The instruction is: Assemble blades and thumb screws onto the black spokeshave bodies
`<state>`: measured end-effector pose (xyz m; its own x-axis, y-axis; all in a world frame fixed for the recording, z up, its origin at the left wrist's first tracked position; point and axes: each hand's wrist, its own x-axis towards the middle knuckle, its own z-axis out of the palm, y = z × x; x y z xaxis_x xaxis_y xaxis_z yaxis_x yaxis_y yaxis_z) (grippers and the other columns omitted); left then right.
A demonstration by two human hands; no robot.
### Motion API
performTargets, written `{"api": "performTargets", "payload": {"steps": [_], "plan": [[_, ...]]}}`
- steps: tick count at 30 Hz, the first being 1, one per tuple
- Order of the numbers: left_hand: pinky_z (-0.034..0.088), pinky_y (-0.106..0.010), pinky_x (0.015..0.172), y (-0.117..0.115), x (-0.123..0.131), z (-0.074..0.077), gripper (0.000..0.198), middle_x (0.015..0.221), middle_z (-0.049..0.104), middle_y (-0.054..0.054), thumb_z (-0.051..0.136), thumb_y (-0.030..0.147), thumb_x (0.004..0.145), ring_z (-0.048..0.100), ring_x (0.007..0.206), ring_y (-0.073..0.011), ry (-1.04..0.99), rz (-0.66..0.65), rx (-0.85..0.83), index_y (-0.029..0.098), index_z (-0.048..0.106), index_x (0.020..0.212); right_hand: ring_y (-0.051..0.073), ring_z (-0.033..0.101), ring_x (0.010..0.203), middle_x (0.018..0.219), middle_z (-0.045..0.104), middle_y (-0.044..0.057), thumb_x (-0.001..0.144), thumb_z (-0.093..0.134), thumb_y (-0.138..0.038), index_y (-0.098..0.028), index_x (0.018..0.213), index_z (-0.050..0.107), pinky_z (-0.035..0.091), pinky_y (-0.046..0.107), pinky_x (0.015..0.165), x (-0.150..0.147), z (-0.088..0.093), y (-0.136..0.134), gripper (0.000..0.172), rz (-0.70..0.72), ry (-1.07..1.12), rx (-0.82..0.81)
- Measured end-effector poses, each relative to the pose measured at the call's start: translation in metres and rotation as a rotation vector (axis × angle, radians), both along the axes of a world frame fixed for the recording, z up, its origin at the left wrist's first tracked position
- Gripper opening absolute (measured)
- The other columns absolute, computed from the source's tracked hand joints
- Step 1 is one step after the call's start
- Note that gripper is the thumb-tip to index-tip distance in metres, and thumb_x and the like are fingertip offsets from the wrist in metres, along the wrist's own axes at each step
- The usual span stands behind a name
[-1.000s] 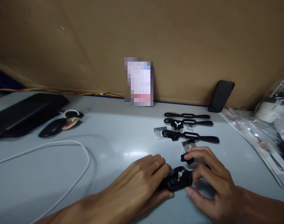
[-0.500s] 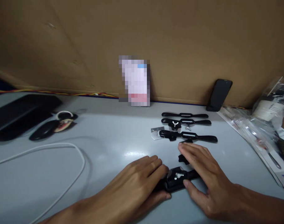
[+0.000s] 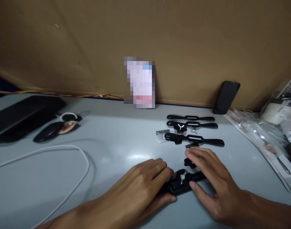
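My left hand is closed round the left handle of a black spokeshave close to the table's front. A silver thumbscrew sits on the cap at its middle. My right hand is over the right handle, fingers stretched and thumb apart beside the screw; part of that handle is hidden beneath it. Just beyond these fingers lies a loose black cap piece, partly covered. Farther back are several black spokeshave bodies, the nearest one with a cap piece tucked against it and a metal blade at its left.
A black phone leans on the cardboard wall. Plastic-wrapped packs lie at the right. On the left are a black case, a key fob and a white cable. A blurred upright card stands at the back.
The silver thumbscrew has turned to a more upright angle, and the cap looks tilted differently. Both hands stay in nearly the same place; the whole view has shifted slightly.
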<state>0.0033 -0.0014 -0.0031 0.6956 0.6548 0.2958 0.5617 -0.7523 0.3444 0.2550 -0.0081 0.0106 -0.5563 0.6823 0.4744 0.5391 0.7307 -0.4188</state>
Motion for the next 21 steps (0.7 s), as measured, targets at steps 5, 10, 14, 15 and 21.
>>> {"api": "performTargets", "payload": {"steps": [5, 10, 14, 15, 21], "plan": [[0.056, -0.034, 0.066, -0.001, -0.001, 0.001, 0.015, 0.089, 0.071, -0.003, 0.073, 0.032, 0.101, 0.068, 0.074, -0.0229, -0.019, -0.001, -0.027, 0.02, 0.064, 0.1, 0.021, 0.064, 0.083, 0.076, 0.06, -0.001, 0.093, 0.057, -0.001, -0.021, 0.114, 0.059, 0.059, 0.04, 0.088, -0.001, 0.006, -0.001, 0.029, 0.015, 0.175, 0.074], [0.057, -0.036, 0.068, -0.001, -0.001, 0.001, 0.017, 0.092, 0.072, -0.005, 0.065, 0.035, 0.106, 0.069, 0.076, -0.0237, -0.009, -0.01, -0.018, 0.02, 0.064, 0.099, 0.025, 0.056, 0.139, 0.132, 0.073, 0.012, 0.093, 0.051, 0.0, -0.014, 0.156, 0.04, 0.043, 0.049, 0.121, 0.001, 0.003, -0.002, 0.066, 0.056, 0.004, 0.064], [0.057, -0.035, 0.067, 0.0, -0.002, 0.0, 0.021, 0.096, 0.073, -0.006, 0.062, 0.039, 0.107, 0.069, 0.077, -0.0235, 0.024, -0.008, -0.011, 0.02, 0.065, 0.1, 0.025, 0.015, 0.166, 0.17, 0.044, 0.011, 0.092, 0.045, -0.003, -0.014, 0.169, 0.015, 0.028, 0.056, 0.132, 0.003, 0.001, -0.001, 0.084, 0.095, -0.178, 0.003], [0.058, -0.035, 0.066, 0.0, -0.002, 0.0, 0.022, 0.097, 0.074, -0.007, 0.061, 0.041, 0.108, 0.069, 0.077, -0.0238, 0.025, -0.01, -0.004, 0.02, 0.065, 0.1, 0.024, 0.015, 0.166, 0.17, 0.044, 0.012, 0.092, 0.046, -0.004, -0.013, 0.169, 0.015, 0.028, 0.055, 0.132, 0.004, 0.001, -0.001, 0.083, 0.102, -0.189, 0.007], [0.057, -0.035, 0.064, 0.001, -0.002, -0.003, 0.023, 0.092, 0.073, -0.006, 0.061, 0.04, 0.108, 0.069, 0.074, -0.0238, 0.026, -0.022, 0.038, 0.02, 0.062, 0.097, 0.033, 0.048, 0.147, 0.146, 0.065, 0.018, 0.103, 0.059, -0.021, -0.013, 0.145, 0.054, 0.045, 0.057, 0.12, 0.0, -0.008, 0.001, 0.043, 0.019, -0.162, 0.071]]}}
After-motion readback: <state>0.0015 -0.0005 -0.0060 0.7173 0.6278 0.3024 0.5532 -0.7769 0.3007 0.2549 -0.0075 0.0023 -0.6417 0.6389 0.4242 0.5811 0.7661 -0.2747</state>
